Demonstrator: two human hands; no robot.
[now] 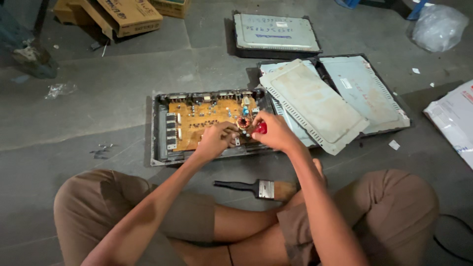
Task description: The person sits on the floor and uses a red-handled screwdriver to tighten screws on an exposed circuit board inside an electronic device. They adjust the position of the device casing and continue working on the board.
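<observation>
Working on the orange circuit board (pixel 207 120) seated in an open grey metal chassis (pixel 158 133) on the floor, the right hand (pixel 276 132) is closed around a red-handled tool (pixel 261 128) at the board's near right corner, just beside a copper coil (pixel 243 121). The left hand (pixel 215 139) pinches at the board's near edge, its fingers curled narrow; what it grips is too small to tell. Keeping the tool upright and the board steadied would likely prevent slipping. Loose cover plates (pixel 315 106) lie right of the chassis; a paintbrush (pixel 258 188) lies nearer the legs.

A paintbrush (pixel 258 188) lies on the floor (pixel 108 93) by the legs; 3 closed metal cases (pixel 276 32) and loose cover panels (pixel 315 106) rest beyond, cardboard boxes (pixel 129 16) top left, plastic bag (pixel 438 25) top right
</observation>
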